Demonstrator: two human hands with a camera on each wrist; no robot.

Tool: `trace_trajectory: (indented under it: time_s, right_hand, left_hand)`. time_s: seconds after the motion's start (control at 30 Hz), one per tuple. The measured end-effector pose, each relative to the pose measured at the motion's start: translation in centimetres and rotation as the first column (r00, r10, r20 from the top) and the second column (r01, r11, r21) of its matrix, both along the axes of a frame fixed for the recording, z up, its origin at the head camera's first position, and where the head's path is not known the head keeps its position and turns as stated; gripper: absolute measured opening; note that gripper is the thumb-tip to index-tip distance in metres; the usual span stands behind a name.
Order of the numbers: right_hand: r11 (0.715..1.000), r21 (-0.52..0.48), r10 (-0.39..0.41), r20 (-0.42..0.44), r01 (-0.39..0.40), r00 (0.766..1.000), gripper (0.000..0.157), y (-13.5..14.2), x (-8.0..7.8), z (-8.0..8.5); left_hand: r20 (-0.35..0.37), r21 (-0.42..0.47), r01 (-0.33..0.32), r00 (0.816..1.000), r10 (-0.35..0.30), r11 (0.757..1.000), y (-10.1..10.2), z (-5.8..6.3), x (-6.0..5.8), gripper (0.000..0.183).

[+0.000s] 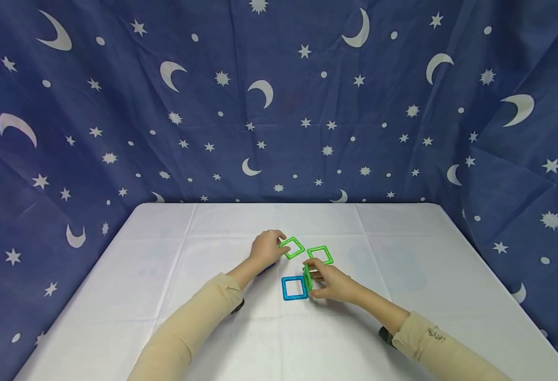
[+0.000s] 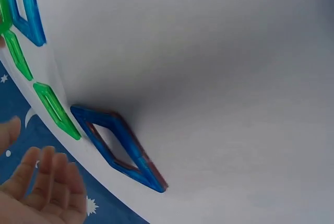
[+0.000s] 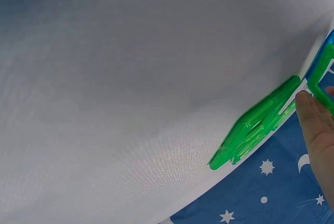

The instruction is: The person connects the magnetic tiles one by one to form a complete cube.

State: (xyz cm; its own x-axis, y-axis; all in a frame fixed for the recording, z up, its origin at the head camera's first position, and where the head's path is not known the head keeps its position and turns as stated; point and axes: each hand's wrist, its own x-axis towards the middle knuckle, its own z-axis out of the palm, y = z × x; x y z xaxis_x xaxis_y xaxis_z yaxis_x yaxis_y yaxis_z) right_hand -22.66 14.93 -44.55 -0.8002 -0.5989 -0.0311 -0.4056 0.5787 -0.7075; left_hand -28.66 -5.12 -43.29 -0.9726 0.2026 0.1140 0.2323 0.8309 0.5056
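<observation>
My right hand [image 1: 338,283] holds a green square magnetic tile [image 1: 307,278] on edge between thumb and fingers. It stands at the right side of a blue square tile [image 1: 294,288] lying flat. My left hand [image 1: 266,247] is beside a flat green square tile [image 1: 292,247]; in the left wrist view its fingers [image 2: 47,177] are loosely bent with nothing between them. Another green tile [image 1: 320,255] lies just beyond my right hand. Under my left wrist is a dark blue tile [image 2: 120,148] with a reddish edge, mostly hidden in the head view.
A white cloth covers the table [image 1: 241,222]. A dark blue curtain [image 1: 288,106] with moons and stars hangs behind and at both sides. Dark wrist straps [image 1: 386,336] show at the sleeve ends.
</observation>
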Motion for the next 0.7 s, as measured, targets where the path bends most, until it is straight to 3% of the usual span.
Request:
trace_trajectory:
  time_s: [0.2, 0.47, 0.57, 0.7]
  right_hand:
    - [1.000, -0.003, 0.005, -0.004, -0.005, 1.000, 0.065, 0.2, 0.1, -0.1]
    - [1.000, -0.013, 0.006, -0.011, -0.006, 1.000, 0.065, 0.3, 0.1, -0.2]
    - [1.000, -0.018, 0.004, -0.012, -0.004, 1.000, 0.065, 0.4, 0.2, -0.1]
    - [1.000, -0.016, -0.003, -0.013, 0.003, 1.000, 0.064, 0.5, 0.2, 0.0]
  left_hand:
    - [0.104, -0.085, -0.049, 0.993, 0.058, 0.995, 1.0, -0.2, -0.8, 0.062]
    - [0.199, -0.168, -0.081, 0.973, 0.114, 0.982, 1.7, -0.9, -2.0, 0.065]
    - [0.155, -0.194, -0.076, 0.982, 0.107, 0.978, 1.9, -2.4, -3.0, 0.063]
    - [0.145, -0.190, -0.075, 0.984, 0.103, 0.979, 2.2, -2.4, -2.8, 0.058]
